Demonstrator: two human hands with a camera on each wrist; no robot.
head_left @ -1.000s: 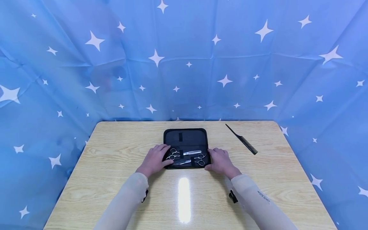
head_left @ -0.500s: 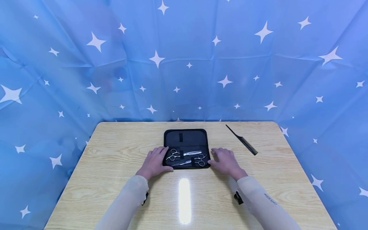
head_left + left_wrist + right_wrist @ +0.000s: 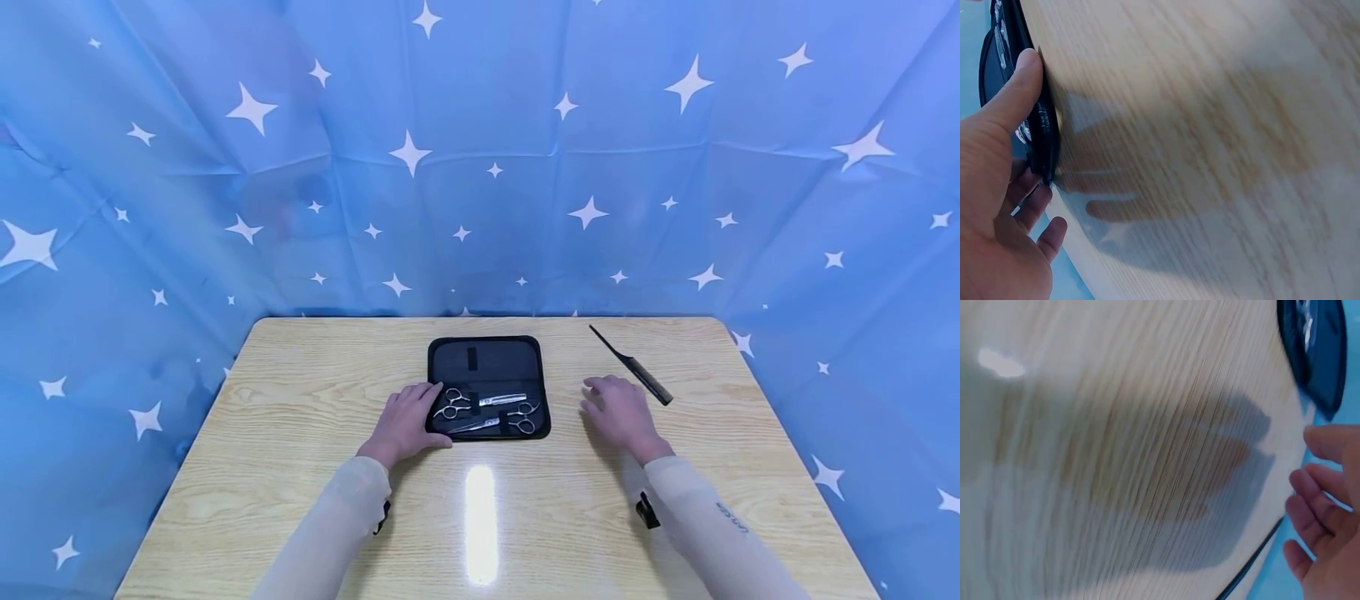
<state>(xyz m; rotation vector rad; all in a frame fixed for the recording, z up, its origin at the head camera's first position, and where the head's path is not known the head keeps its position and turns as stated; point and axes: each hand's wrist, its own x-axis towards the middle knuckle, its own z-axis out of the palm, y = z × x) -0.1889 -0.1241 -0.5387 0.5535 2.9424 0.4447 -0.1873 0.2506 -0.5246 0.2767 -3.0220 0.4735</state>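
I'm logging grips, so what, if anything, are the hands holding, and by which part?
The left hand holds the open, black, rectangular case by its near left corner; the right hand holds nothing.

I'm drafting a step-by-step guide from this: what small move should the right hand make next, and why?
I'd probably shift the right hand slightly farther right to pinch the comb. The hand is empty and near the comb, which lies loose on the table, while the scissors already lie in the open case that the left hand touches.
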